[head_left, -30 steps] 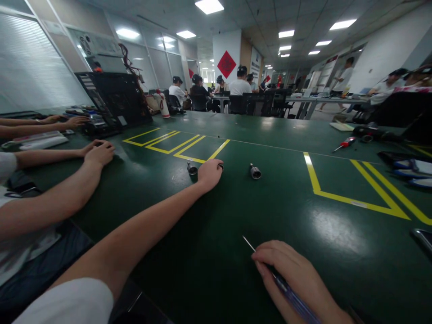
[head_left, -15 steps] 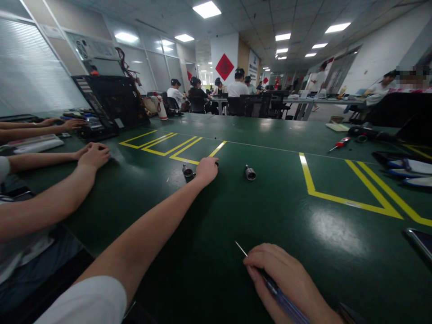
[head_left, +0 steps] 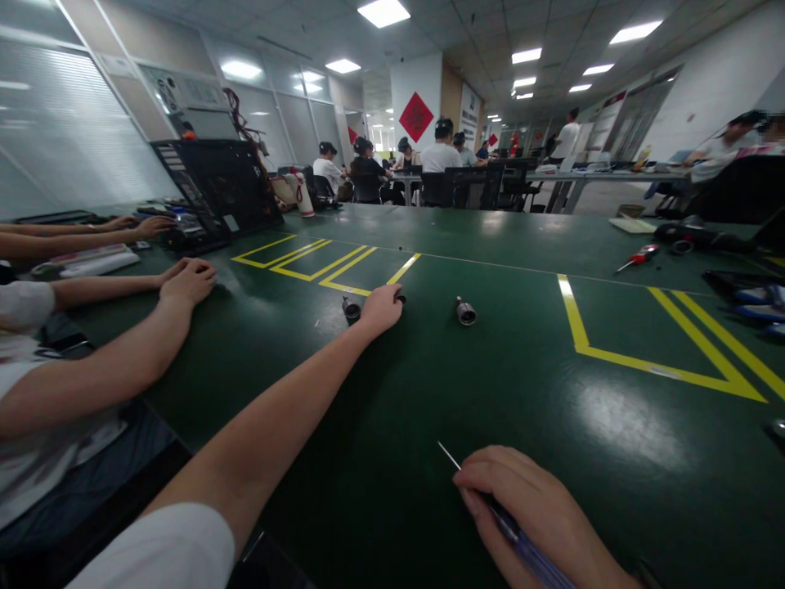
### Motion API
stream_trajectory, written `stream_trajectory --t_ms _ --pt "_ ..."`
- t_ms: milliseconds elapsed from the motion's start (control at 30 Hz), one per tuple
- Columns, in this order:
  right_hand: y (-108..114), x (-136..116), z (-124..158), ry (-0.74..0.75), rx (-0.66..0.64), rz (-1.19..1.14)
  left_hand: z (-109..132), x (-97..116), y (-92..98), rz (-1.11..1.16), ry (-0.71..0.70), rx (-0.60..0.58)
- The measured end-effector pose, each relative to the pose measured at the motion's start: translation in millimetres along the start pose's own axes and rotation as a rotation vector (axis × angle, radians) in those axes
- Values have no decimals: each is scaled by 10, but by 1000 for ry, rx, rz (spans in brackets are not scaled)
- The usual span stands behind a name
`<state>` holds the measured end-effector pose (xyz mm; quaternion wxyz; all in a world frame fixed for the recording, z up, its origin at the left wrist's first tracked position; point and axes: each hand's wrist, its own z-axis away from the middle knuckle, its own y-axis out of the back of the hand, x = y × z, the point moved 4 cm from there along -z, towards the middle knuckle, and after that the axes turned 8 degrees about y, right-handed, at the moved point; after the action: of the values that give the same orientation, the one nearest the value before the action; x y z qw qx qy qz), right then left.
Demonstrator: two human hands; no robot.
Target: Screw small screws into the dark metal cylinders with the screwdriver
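Note:
My left hand [head_left: 380,309] reaches far out over the green table [head_left: 429,384] with its fingers curled over a small dark metal cylinder whose end shows at its right side [head_left: 401,299]. Another small cylinder [head_left: 351,308] lies just left of that hand, and a third [head_left: 464,312] lies to its right. Close to me, my right hand [head_left: 527,511] is closed around a thin screwdriver [head_left: 450,456] with a blue handle, its metal tip pointing up and left above the table.
A neighbour's two arms [head_left: 110,368] rest on the table at left, with more hands beyond near a black computer case [head_left: 214,192]. Yellow tape lines [head_left: 619,348] mark boxes. A red screwdriver [head_left: 638,259] and dark parts lie at far right. People sit at back tables.
Only the camera view has shifted slightly. My left hand stays on the small cylinder and my right hand keeps hold of the screwdriver.

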<state>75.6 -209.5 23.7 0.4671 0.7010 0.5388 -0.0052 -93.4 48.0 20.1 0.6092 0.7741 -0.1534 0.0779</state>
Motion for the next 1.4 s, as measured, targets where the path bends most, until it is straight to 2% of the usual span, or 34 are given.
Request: stream_trajectory --t_ms 300,667,867,1100,1300,1400 --pt "-18 3 0 -34 -68 -10 -26 -26 65 67 -8 -50" --pt "-90 54 50 -10 -25 -49 -116 -104 87 84 -17 -140" --pt "-25 -12 -9 -27 -52 -43 -89 -79 84 53 -46 -115" --pt "136 -183 -35 27 72 56 -53 -46 71 21 -95 -51" --pt "-13 -39 13 -25 -112 -13 -57 -34 70 -18 -115 -32" --pt "-53 4 12 -20 -107 -16 -61 -29 63 -37 -125 -12"
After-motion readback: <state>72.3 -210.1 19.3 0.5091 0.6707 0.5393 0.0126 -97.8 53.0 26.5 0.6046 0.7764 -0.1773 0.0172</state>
